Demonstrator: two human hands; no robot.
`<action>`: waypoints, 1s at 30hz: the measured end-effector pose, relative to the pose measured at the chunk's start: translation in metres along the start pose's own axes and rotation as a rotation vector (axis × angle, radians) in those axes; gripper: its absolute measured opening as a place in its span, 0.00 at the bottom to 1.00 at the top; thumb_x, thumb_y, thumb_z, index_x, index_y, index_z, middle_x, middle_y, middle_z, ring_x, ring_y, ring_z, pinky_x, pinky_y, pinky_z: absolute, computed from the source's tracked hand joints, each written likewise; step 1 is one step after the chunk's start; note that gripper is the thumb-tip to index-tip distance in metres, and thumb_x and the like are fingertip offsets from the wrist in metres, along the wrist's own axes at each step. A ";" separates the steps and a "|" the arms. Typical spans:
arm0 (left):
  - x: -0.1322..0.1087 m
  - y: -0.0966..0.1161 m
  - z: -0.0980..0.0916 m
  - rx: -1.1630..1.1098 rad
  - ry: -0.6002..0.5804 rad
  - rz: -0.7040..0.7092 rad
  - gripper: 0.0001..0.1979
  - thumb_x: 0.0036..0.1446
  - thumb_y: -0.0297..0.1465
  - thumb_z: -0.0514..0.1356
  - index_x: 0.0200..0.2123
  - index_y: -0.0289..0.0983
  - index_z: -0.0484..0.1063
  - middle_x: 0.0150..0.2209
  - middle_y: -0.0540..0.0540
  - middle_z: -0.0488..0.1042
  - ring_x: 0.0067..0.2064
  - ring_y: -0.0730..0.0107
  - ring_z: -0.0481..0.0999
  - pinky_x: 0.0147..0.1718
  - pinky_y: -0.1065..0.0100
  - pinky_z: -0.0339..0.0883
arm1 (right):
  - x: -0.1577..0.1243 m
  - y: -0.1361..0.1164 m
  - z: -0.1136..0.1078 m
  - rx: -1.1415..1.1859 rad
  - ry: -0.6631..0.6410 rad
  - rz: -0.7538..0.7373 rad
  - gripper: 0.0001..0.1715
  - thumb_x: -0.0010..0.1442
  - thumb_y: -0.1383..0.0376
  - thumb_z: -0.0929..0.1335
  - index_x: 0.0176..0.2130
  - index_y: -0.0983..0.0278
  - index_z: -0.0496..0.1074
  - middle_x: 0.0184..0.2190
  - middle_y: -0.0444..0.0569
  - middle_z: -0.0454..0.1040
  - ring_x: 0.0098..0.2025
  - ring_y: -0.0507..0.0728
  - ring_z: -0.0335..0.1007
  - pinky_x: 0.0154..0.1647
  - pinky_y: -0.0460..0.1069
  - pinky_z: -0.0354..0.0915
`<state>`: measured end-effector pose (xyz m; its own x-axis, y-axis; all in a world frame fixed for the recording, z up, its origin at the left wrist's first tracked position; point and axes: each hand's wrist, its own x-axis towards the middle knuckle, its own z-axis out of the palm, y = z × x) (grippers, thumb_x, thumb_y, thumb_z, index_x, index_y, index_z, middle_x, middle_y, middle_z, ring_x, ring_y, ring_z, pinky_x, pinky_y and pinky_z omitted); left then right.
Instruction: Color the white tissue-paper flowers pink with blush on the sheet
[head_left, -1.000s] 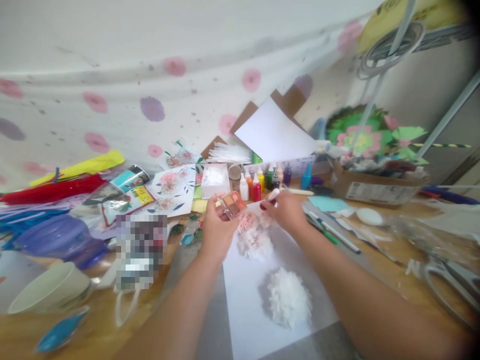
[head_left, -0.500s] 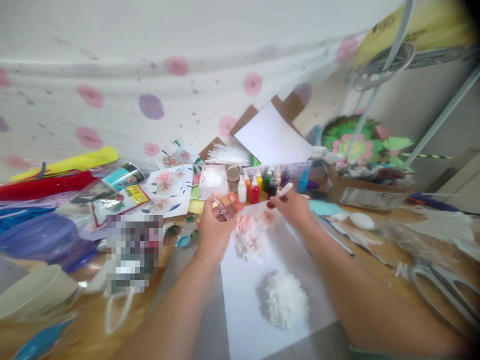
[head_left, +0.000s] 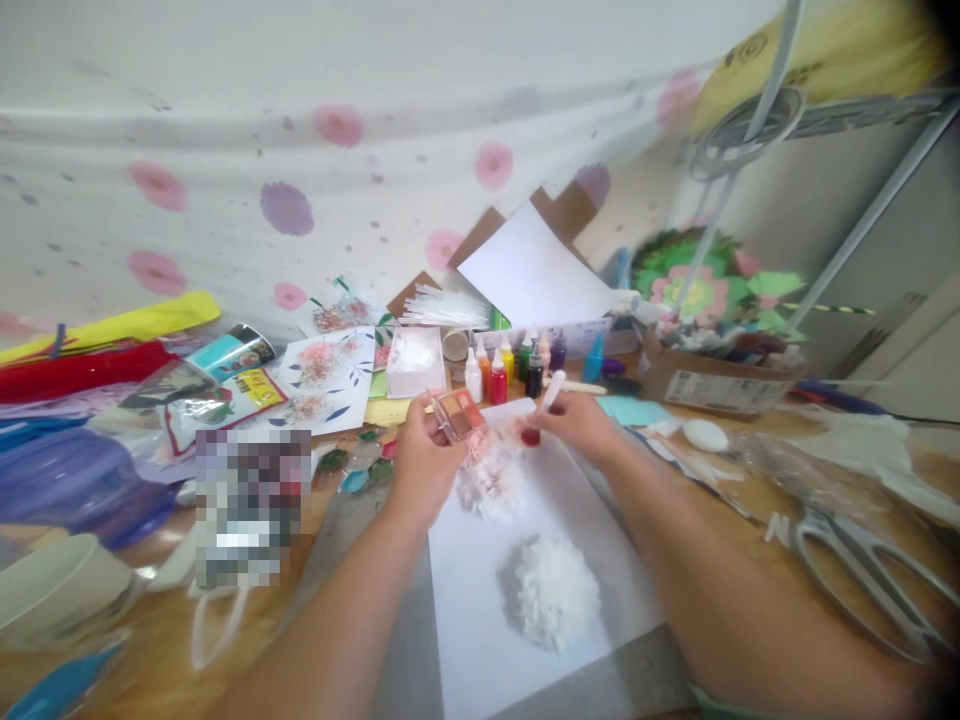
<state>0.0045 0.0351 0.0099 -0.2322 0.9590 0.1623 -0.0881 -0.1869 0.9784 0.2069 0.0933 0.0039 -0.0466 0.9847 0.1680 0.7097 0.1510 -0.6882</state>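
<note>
While the curled left hand [head_left: 426, 445] clutched a palette [head_left: 459, 416], the right hand [head_left: 579, 424], at its three o'clock, pinched a white-handled brush [head_left: 553, 391].

- A brown wooden table [head_left: 161, 645].
- A flat gray mat [head_left: 630, 670] lies on it.
- Big scissors [head_left: 831, 530] lie on the right.
- A brown box [head_left: 720, 390] sits at the back right.
- Little bottles [head_left: 498, 383] stand close together at the back.
- A pale cup [head_left: 67, 590] sits on the left.

Head-worn view, forward and down at hands [head_left: 426, 462]
</note>
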 end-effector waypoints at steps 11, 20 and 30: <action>0.012 -0.007 0.021 0.196 -0.321 0.059 0.31 0.43 0.24 0.66 0.52 0.41 0.61 0.45 0.44 0.76 0.42 0.64 0.79 0.40 0.65 0.72 | -0.004 -0.011 -0.004 0.205 0.117 -0.075 0.17 0.61 0.58 0.62 0.40 0.65 0.74 0.36 0.49 0.79 0.37 0.55 0.74 0.35 0.47 0.64; 0.037 -0.015 0.048 0.321 -0.402 0.148 0.29 0.44 0.24 0.65 0.50 0.41 0.62 0.46 0.41 0.76 0.40 0.60 0.80 0.40 0.60 0.73 | 0.001 -0.002 -0.006 0.120 0.134 -0.119 0.09 0.57 0.61 0.67 0.32 0.63 0.76 0.28 0.47 0.78 0.31 0.55 0.72 0.32 0.47 0.61; 0.026 -0.013 0.036 0.204 -0.493 0.109 0.28 0.46 0.27 0.66 0.50 0.39 0.60 0.46 0.40 0.76 0.41 0.61 0.80 0.42 0.61 0.73 | 0.002 -0.005 -0.004 0.105 0.081 -0.154 0.07 0.53 0.64 0.68 0.28 0.63 0.77 0.27 0.48 0.78 0.30 0.57 0.73 0.31 0.48 0.63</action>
<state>0.0344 0.0697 0.0064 0.2570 0.9317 0.2565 0.1127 -0.2925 0.9496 0.2060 0.0945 0.0106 -0.0896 0.9395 0.3305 0.6213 0.3121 -0.7188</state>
